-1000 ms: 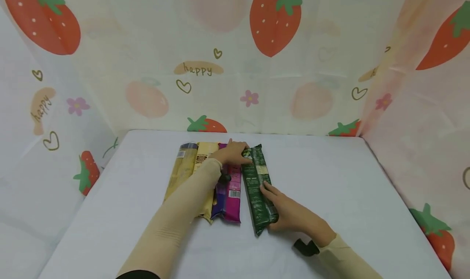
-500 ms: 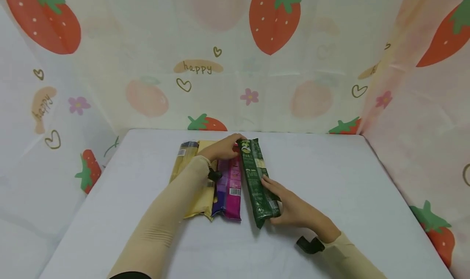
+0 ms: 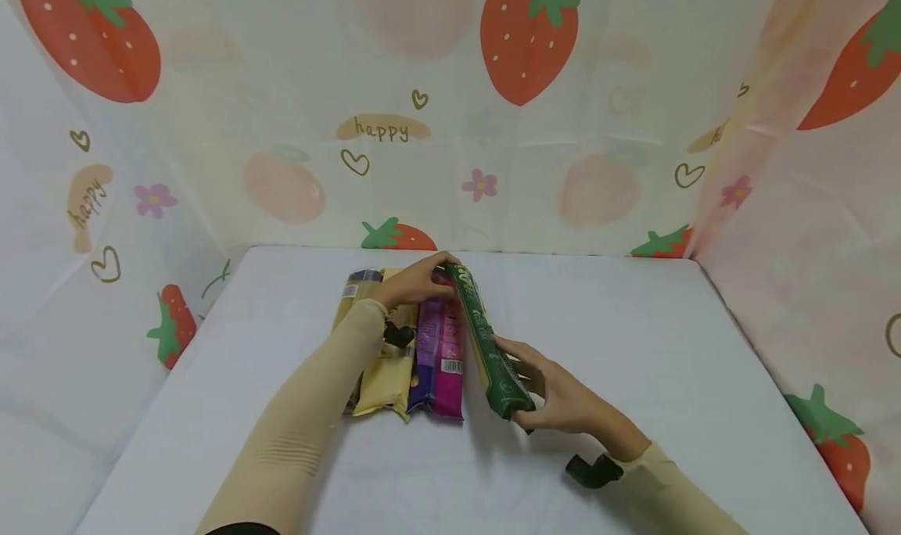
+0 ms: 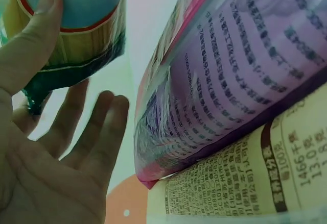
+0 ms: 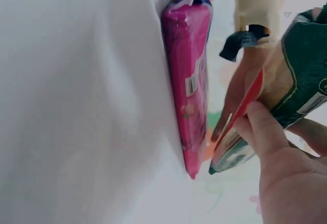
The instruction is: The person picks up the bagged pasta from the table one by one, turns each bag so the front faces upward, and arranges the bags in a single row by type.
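On the white table (image 3: pixel 633 347), both hands hold a long green packet (image 3: pixel 486 339), tipped up on its edge just beside a pink packet (image 3: pixel 445 355). Left hand (image 3: pixel 411 283) pinches the far end with its thumb, other fingers loose. Right hand (image 3: pixel 563 398) grips the near end. Two yellow packets (image 3: pixel 383 371) lie next to the pink one.

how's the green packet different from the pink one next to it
The green packet is tipped up on its long edge, held at both ends by the left hand and right hand; the pink packet lies flat on the table, with neither hand gripping it. The green one is dark, the pink one bright magenta. Both are long, slim packets, lying roughly parallel.
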Demonstrator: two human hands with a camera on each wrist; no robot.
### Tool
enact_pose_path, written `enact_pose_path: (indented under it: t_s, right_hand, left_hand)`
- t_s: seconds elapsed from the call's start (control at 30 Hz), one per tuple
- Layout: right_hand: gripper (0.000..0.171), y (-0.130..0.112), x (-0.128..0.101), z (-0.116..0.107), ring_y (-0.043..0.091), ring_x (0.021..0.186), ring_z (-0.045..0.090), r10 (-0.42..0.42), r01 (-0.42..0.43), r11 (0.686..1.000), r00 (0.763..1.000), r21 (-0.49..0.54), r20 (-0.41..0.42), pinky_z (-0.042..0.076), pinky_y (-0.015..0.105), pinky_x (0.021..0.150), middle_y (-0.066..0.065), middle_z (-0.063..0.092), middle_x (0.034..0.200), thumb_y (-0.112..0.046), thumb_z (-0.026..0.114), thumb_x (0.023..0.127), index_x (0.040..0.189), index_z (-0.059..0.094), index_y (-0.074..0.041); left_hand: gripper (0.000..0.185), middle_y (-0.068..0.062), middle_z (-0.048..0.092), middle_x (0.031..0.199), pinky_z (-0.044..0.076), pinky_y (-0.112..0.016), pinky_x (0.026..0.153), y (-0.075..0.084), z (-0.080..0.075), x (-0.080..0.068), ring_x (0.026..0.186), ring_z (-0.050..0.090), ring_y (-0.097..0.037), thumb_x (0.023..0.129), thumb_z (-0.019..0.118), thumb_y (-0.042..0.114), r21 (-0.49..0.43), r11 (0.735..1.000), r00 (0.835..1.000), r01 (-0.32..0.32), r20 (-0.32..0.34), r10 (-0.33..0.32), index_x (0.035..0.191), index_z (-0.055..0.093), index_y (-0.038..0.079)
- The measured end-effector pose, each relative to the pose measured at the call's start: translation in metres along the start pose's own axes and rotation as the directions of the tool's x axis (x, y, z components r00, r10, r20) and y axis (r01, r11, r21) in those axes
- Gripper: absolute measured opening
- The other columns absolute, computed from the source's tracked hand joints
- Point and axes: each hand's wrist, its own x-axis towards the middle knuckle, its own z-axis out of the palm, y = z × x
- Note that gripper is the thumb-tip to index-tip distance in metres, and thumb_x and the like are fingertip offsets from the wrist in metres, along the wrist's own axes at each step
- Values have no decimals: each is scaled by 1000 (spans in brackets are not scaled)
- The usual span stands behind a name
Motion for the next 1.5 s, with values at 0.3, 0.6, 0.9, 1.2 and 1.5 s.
enact_pose_path:
  t_s: [0.3,0.6,0.9,1.2,1.5]
  right_hand:
    - [95,-2,2,3,51,147,41,-56,63,980,997,189,-46,57,31,101,24,19,173,6,73,91,171,23,-6]
    - [85,-7,0,3,19,138,47,-11,44,973,989,228,-147,52,28,106,12,38,163,-11,73,97,169,28,-7]
    - [87,-8,-1,6,19,116,62,60,-18,977,979,211,-197,58,30,94,14,59,138,-22,79,97,164,32,5]
    - [92,-13,1,13,34,128,59,40,-33,999,970,35,-238,58,31,98,23,46,160,-15,82,95,170,29,-11]
    - [93,-8,-2,16,38,129,55,88,-78,996,960,47,-265,56,33,99,23,46,158,-19,78,96,172,24,-14]
  left_hand:
    - [69,-22,56,153,46,-55,116,-9,2,-5,147,51,-37,106,71,21,-195,980,998,38,51,-29,163,32,18]
    - [88,-16,30,173,33,-57,126,-6,4,-9,159,32,-37,109,62,42,-201,978,997,60,59,-49,175,10,19]
    - [105,-17,13,179,36,-57,125,1,4,-12,156,38,-39,102,64,62,-154,979,990,135,-18,-139,174,7,13]
    - [98,-20,19,177,35,-61,124,8,4,-16,153,41,-42,102,65,59,-130,977,983,171,-49,-178,173,16,13]
    - [84,-24,38,165,42,-58,119,7,4,-21,153,40,-38,101,71,53,-233,956,970,177,-124,-210,164,35,12]
